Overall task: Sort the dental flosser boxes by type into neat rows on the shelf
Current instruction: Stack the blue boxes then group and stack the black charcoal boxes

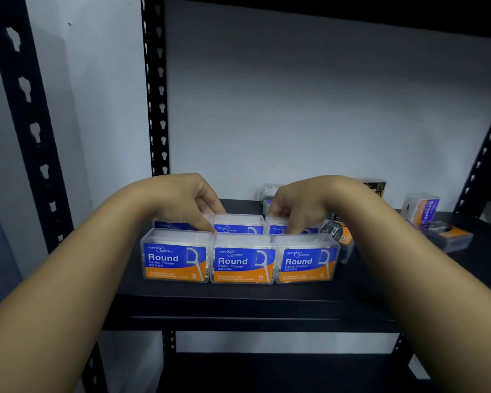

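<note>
Three clear "Round" flosser boxes with blue and orange labels stand in a front row on the black shelf [238, 290]: left [175, 258], middle [243, 260], right [306, 260]. A second row of the same boxes stands right behind them. My left hand [182, 202] reaches over the front row, its curled fingers holding the back-row middle box [237, 224] at its left end. My right hand [298, 208] has curled fingers on the back-row right box [278, 226]. A black "Charcoal" box [338, 236] leans beside that hand.
More boxes lie loose at the right: a purple "Smooth" box [421, 211], a dark box lying flat [448, 235] and a black box at the back [376, 187]. Black slotted uprights [155, 109] frame the shelf. A white wall stands behind.
</note>
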{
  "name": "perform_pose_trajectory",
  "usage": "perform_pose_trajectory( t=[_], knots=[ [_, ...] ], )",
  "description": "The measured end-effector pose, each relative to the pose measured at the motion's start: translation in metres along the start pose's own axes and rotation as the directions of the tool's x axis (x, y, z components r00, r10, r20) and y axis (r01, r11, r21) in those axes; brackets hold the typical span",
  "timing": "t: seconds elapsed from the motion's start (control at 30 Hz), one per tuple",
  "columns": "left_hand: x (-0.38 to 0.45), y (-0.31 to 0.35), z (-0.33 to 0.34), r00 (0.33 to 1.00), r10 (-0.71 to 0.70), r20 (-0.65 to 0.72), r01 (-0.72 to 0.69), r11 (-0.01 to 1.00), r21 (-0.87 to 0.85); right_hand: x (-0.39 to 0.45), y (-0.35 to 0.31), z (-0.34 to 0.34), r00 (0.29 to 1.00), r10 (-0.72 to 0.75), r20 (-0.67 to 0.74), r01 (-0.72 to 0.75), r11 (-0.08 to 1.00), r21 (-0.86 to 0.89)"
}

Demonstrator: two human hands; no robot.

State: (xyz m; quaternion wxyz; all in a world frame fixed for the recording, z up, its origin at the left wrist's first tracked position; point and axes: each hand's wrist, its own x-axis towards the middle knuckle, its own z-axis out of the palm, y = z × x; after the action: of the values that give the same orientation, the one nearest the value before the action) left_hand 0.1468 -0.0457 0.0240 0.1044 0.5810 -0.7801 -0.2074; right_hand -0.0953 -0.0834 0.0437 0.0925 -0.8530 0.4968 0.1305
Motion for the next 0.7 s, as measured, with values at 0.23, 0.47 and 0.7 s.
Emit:
perform_pose_trajectory(
  t=[0.23,0.47,0.7],
  knots=[
    [-0.024,0.007,0.004,0.963,0.07,-0.26,-0.123,0.973,-0.193,-0.039,0.018,0.002,0.947,-0.015,-0.32,0.139,0.921,0.365],
    [-0.049,-0.014,0.041,0.883,0.144,-0.447,-0.252,0.948,-0.194,-0.052,0.001,0.052,0.875,0.008,-0.484,0.169,0.932,0.322],
    [-0.052,-0.023,0.061,0.842,0.077,-0.534,-0.203,0.962,-0.181,-0.048,-0.01,0.072,0.856,0.019,-0.517,0.16,0.94,0.3]
  ],
)
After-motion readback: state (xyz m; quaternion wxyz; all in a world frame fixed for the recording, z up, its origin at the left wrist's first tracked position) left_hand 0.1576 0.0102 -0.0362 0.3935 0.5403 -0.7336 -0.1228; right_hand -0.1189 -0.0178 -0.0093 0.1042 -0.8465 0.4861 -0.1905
